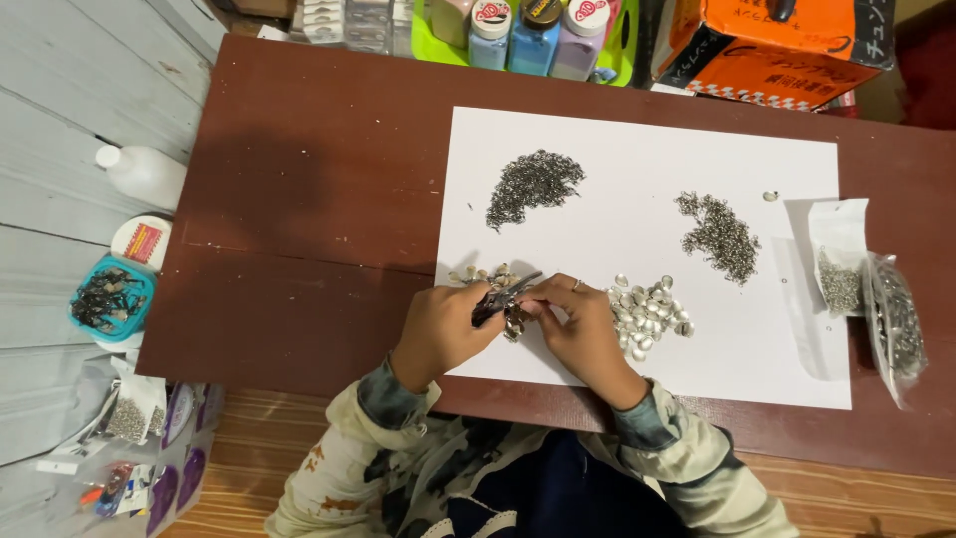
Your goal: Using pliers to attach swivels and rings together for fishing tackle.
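Now your left hand [438, 329] grips dark metal pliers [503, 297] at centre frame; your right hand [583, 329] pinches a small shiny cluster [515, 321]. Three heaps lie on white paper [617, 159]: two grey, wiry; one of pale shells [647, 314].

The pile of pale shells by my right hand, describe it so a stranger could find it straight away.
Start at the white paper sheet on the brown table. Near its front edge, just beside the right hand, lies the shell pile. Its pieces are big, rounded and cream-white, unlike the two heaps of tiny dark metal bits farther back.
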